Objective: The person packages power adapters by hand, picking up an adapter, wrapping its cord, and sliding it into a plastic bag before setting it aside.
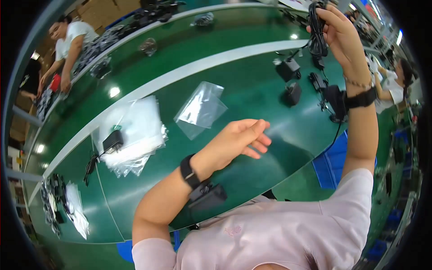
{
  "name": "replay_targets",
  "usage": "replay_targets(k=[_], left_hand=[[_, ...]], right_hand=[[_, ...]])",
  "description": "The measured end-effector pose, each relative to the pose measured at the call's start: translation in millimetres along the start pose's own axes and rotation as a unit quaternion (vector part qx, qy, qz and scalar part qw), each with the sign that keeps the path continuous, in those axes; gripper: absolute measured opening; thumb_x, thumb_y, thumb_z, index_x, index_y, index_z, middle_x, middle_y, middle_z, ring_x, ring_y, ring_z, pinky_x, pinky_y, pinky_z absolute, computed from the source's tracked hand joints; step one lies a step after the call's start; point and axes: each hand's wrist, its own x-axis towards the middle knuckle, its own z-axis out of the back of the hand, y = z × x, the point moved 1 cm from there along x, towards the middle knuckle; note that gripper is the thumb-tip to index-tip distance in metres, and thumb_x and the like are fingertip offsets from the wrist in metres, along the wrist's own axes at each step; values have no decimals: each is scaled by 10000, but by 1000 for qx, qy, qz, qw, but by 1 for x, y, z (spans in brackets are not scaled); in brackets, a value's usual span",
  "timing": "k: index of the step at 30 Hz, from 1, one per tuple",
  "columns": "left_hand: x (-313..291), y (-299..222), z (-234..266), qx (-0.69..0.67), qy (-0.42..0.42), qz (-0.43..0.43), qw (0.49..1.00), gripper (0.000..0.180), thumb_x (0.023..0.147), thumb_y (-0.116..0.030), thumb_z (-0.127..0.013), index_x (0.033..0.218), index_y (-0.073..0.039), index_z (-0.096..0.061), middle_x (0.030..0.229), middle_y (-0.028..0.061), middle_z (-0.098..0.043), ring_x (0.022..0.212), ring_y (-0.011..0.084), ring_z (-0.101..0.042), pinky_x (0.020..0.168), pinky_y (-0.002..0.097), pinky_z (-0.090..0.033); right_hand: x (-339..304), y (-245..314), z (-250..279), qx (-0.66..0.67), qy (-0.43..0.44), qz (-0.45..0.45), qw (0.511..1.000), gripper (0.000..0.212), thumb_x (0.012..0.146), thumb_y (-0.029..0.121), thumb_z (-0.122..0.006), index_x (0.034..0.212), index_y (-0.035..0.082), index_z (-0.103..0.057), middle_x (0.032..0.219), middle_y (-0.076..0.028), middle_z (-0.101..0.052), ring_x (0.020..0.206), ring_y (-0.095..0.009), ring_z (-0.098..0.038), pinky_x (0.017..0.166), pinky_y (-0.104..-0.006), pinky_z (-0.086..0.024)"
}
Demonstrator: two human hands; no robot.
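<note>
this looks like a factory workshop: a long green bench (252,101) with a pale strip (216,60) running along it carries black power adapters (294,94) and a stack of clear plastic bags (141,114). a person in white (82,32) works at the far left beside heaped wares (101,42), another person (396,93) is at the right. cardboard boxes (96,11) are piled behind, and a tube light (399,37) glows at upper right.

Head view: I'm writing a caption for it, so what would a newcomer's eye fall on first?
Probably the coiled black cable held up in the right hand at upper right. Next, the left hand, open and apparently empty over the green table near the centre. Then the pile of clear bags at left, a black adapter on it.
</note>
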Motion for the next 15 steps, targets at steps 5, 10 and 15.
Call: replay_targets(k=[5, 10, 15], left_hand=[[12, -3, 35, -410, 68, -224, 882, 491, 846, -363, -589, 1176, -36, -431, 1165, 130, -498, 1075, 245, -510, 842, 367, -477], [-47, -46, 78, -385, -109, -402, 823, 377, 843, -246, -618, 1124, -51, -460, 1118, 119, -530, 1054, 244, -533, 836, 372, -483], [-74, -41, 71, -128, -241, -353, 895, 286, 822, -121, -636, 1054, -30, -496, 1026, 95, -578, 960, 217, -584, 814, 340, -493]], right_hand=[[-45, 6, -62, 254, 85, 45, 962, 204, 815, 191, -593, 947, 56, -514, 812, -64, -578, 633, -135, -570, 556, -264, -479], [-80, -61, -89, 308, 249, -15, 918, 251, 868, 149, -533, 1078, 30, -464, 914, -119, -582, 703, -193, -577, 613, -268, -494], [-72, -91, -169, 316, 151, -61, 935, 301, 880, 158, -539, 1139, 16, -483, 975, -139, -604, 829, -218, -612, 684, -308, -504]])
